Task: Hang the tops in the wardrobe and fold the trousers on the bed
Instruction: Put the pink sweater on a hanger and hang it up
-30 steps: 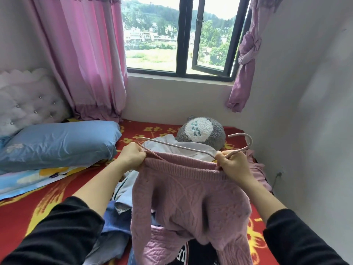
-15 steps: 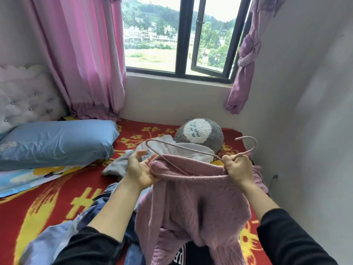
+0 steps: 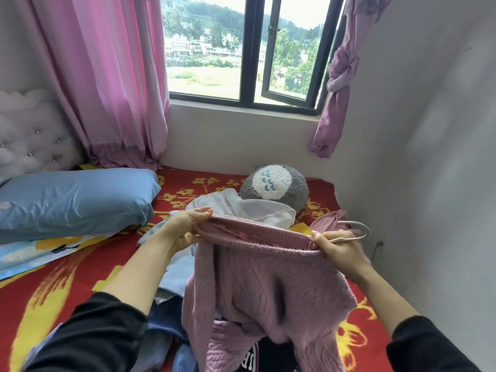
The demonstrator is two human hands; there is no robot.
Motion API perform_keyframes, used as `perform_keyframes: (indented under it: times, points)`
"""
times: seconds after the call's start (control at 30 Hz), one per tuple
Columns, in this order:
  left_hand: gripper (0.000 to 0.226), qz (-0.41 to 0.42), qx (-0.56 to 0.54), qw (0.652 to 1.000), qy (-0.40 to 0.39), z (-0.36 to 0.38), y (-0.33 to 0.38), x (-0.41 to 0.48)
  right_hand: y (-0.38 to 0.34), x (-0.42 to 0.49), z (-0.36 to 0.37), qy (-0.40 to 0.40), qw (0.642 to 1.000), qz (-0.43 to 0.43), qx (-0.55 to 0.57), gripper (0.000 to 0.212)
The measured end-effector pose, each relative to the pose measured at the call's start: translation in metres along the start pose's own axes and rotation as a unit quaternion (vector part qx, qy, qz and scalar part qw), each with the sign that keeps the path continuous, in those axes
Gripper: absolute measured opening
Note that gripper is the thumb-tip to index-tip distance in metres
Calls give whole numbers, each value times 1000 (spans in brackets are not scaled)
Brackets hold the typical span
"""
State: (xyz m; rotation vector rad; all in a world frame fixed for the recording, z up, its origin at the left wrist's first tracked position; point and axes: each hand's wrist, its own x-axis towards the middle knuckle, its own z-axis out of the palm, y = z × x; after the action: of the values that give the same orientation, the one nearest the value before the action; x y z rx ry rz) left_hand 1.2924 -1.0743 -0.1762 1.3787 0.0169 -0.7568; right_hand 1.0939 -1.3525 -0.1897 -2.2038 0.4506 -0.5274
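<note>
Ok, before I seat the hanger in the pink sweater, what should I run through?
1. Left hand pinches the pink sweater hem: ok.
2. Right hand grips hem and hanger together: ok.
3. Hook end sticks out past the right hand: ok.
4. Hanger arms seated in the shoulders: cannot tell, hidden by the knit.
5. Sweater bottom free of the clothes pile on the bed: cannot tell.
6. Wardrobe within reach: cannot tell, out of view.

Pink knit sweater [image 3: 268,285] hanging stretched, pale hanger [image 3: 366,230] apparently partly inside
</note>
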Motion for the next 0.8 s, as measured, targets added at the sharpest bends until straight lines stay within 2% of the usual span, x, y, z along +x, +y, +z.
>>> perform_keyframes:
  times: [0.07, 0.1, 0.13, 0.17, 0.2, 0.23, 0.33, 0.43, 0.47, 0.53, 0.6, 0.67, 0.73, 0.8]
  points:
    - [31, 71, 174, 981, 48, -3, 2, 0, -6, -1, -3, -53, 997, -43, -45, 50]
    - [29, 135, 303, 939, 87, -1, 2, 2, -10, 0, 0, -65, 992, -57, -96, 51]
    - [24, 204, 421, 876, 122, 6, 3, 1, -16, 1, 7, -69, 984, -63, -153, 48]
    - [19, 267, 497, 813, 143, 16, 4, -2, -23, 4, 17, -66, 973, -61, -211, 41]
    - [17, 309, 522, 781, 148, 27, 5, -6, -30, 10, 26, -71, 963, -58, -254, 37]
    - [18, 330, 517, 777, 143, 38, 7, -9, -39, 16, 34, -85, 954, -48, -283, 38]
    - [23, 337, 466, 812, 96, 58, 13, -14, -79, 41, 32, -110, 941, -41, -316, 41]
    - [18, 299, 359, 883, 32, 53, 31, -23, -108, 64, 7, -74, 966, -14, -248, 41]
    - [23, 289, 338, 895, 26, 46, 36, -25, -113, 70, 2, -82, 970, -6, -228, 41]
    - [46, 289, 389, 873, 51, 24, 40, -23, -125, 74, -2, -106, 978, -15, -177, 40]
    - [60, 297, 485, 820, 62, 4, 38, -24, -143, 76, -6, -74, 989, -47, -118, 39]
    - [55, 335, 527, 775, 99, -7, 37, -29, -169, 79, -13, -45, 993, -84, -76, 36]
    - [44, 361, 552, 731, 175, -12, 41, -45, -198, 73, -20, -72, 986, -128, -79, 33]
    - [37, 359, 548, 730, 193, -16, 49, -66, -219, 67, -23, -85, 979, -159, -92, 32]
